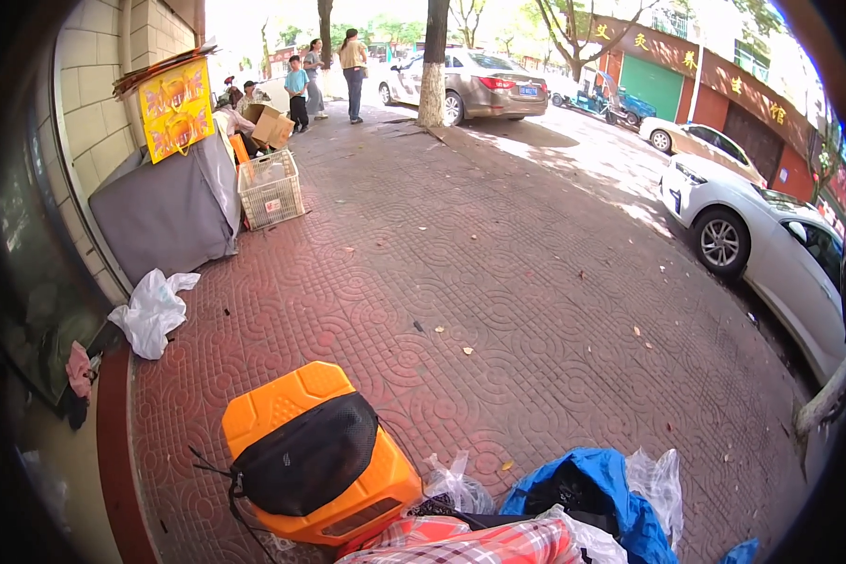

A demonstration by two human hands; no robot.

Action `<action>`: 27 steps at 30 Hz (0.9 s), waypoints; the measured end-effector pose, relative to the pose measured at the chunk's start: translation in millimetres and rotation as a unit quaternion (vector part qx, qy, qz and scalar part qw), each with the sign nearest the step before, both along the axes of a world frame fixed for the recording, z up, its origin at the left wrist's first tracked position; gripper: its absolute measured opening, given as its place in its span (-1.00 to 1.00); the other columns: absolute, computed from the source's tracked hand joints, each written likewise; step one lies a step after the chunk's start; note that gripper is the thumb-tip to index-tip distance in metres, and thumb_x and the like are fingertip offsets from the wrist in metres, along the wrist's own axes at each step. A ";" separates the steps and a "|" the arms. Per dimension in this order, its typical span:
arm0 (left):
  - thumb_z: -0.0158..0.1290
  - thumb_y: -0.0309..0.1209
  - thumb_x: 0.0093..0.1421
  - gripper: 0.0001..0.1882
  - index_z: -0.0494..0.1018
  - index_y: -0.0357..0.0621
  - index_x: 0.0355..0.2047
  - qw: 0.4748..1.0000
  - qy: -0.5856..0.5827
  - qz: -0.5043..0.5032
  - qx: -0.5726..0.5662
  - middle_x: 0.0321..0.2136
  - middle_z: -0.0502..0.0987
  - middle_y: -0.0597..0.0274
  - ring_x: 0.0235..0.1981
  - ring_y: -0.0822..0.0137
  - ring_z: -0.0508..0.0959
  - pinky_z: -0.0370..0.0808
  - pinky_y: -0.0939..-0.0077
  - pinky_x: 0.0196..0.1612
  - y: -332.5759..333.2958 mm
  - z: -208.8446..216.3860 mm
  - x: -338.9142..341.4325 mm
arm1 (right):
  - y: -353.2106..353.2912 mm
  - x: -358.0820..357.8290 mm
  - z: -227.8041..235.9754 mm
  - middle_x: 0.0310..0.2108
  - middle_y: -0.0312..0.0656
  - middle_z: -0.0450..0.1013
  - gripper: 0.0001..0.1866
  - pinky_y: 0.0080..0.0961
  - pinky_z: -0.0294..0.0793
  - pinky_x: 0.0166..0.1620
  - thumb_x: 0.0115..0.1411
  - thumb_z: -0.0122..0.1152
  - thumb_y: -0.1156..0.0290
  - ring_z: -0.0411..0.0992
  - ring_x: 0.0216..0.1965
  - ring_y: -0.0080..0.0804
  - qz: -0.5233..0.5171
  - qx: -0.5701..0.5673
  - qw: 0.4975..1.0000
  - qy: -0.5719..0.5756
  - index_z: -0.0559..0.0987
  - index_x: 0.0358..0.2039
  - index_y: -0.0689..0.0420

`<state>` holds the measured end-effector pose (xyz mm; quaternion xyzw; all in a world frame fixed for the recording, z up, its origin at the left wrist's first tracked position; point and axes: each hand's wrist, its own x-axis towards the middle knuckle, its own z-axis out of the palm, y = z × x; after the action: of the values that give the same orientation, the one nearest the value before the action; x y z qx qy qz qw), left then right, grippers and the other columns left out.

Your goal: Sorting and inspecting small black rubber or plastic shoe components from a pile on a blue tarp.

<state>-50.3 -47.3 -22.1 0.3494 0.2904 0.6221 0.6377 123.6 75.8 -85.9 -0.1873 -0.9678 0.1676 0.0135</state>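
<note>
Neither of my hands shows in the head view. Just below the camera an orange plastic case (291,404) with a black pouch (305,456) strapped across it sits on red patterned paving. To its right lie a red plaid cloth (498,543), a blue bag (611,489) and clear plastic bags (656,479).
A grey covered stand (164,211) with a yellow sign (176,108) stands against the tiled wall on the left, a wire basket (271,188) beside it. A white plastic bag (153,310) lies on the paving. White cars (771,244) are parked on the right. People (352,61) stand far off by a tree (432,70).
</note>
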 end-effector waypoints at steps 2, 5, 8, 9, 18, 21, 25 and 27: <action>-0.03 -0.34 0.13 -0.75 0.45 -0.20 -0.23 1.000 -0.008 -0.004 -0.011 -0.53 0.47 0.25 -0.59 0.46 0.41 0.37 0.62 -0.53 3.9 -8.9 1.8 | 2.2 2.2 -1.8 -0.39 -0.02 0.41 -0.79 -0.26 0.39 -0.29 0.07 0.10 0.34 0.40 -0.35 -0.13 0.000 0.009 1.000 -0.002 0.48 -0.35 0.21; -0.03 -0.35 0.13 -0.76 0.45 -0.21 -0.24 0.999 -0.020 -0.002 -0.031 -0.53 0.47 0.25 -0.59 0.46 0.41 0.37 0.62 -0.53 4.1 -22.9 3.2 | 3.1 4.7 -6.1 -0.40 -0.02 0.41 -0.79 -0.26 0.39 -0.30 0.06 0.10 0.33 0.39 -0.35 -0.13 0.008 0.019 1.000 -0.007 0.48 -0.35 0.21; -0.03 -0.36 0.13 -0.77 0.45 -0.21 -0.24 0.998 -0.030 0.004 -0.052 -0.53 0.47 0.25 -0.59 0.46 0.41 0.37 0.62 -0.53 3.1 -34.9 3.9 | 4.7 5.3 -11.6 -0.40 -0.02 0.40 -0.79 -0.25 0.39 -0.30 0.06 0.10 0.33 0.39 -0.36 -0.13 0.019 0.029 0.999 -0.010 0.48 -0.36 0.21; -0.04 -0.37 0.13 -0.77 0.44 -0.22 -0.24 0.998 -0.034 0.007 -0.059 -0.53 0.47 0.25 -0.59 0.46 0.41 0.37 0.62 -0.53 2.6 -38.8 4.4 | 5.7 5.4 -13.6 -0.40 -0.02 0.40 -0.79 -0.25 0.39 -0.30 0.06 0.10 0.33 0.39 -0.36 -0.13 0.024 0.032 0.999 -0.011 0.48 -0.36 0.21; -0.04 -0.40 0.13 -0.79 0.44 -0.24 -0.26 0.990 -0.068 0.008 -0.123 -0.53 0.46 0.25 -0.59 0.46 0.41 0.38 0.62 -0.54 7.3 -71.3 0.4 | 9.1 -2.1 -34.3 -0.41 -0.02 0.40 -0.79 -0.24 0.38 -0.32 0.05 0.11 0.31 0.39 -0.37 -0.12 0.041 0.059 0.997 -0.024 0.48 -0.37 0.20; -0.05 -0.42 0.13 -0.80 0.44 -0.24 -0.26 0.986 -0.085 0.010 -0.145 -0.53 0.46 0.25 -0.59 0.46 0.41 0.38 0.62 -0.54 9.2 -82.5 5.6 | 10.4 6.4 -39.8 -0.41 -0.02 0.39 -0.79 -0.23 0.38 -0.32 0.05 0.12 0.31 0.39 -0.37 -0.12 0.050 0.066 0.996 -0.036 0.48 -0.38 0.19; -0.05 -0.43 0.13 -0.80 0.44 -0.25 -0.27 0.980 -0.102 -0.008 -0.168 -0.53 0.46 0.25 -0.59 0.46 0.41 0.38 0.62 -0.54 21.9 -92.1 9.8 | 18.5 19.5 -44.6 -0.46 -0.03 0.32 -0.77 -0.16 0.34 -0.38 -0.04 0.15 0.24 0.34 -0.37 -0.07 0.035 0.082 0.996 -0.004 0.45 -0.45 0.13; -0.05 -0.44 0.13 -0.81 0.44 -0.26 -0.27 0.977 -0.110 -0.011 -0.181 -0.53 0.46 0.25 -0.60 0.46 0.41 0.38 0.62 -0.55 25.9 -97.4 10.7 | 6.7 11.2 -20.0 -0.43 -0.04 0.34 -0.79 -0.20 0.37 -0.34 -0.03 0.14 0.26 0.34 -0.26 -0.08 -0.135 0.030 0.988 -0.074 0.46 -0.41 0.08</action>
<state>-39.6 -21.4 -119.5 0.1607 0.3220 0.5867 0.7254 134.8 82.5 -105.9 -0.3280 -0.9364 0.1208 -0.0298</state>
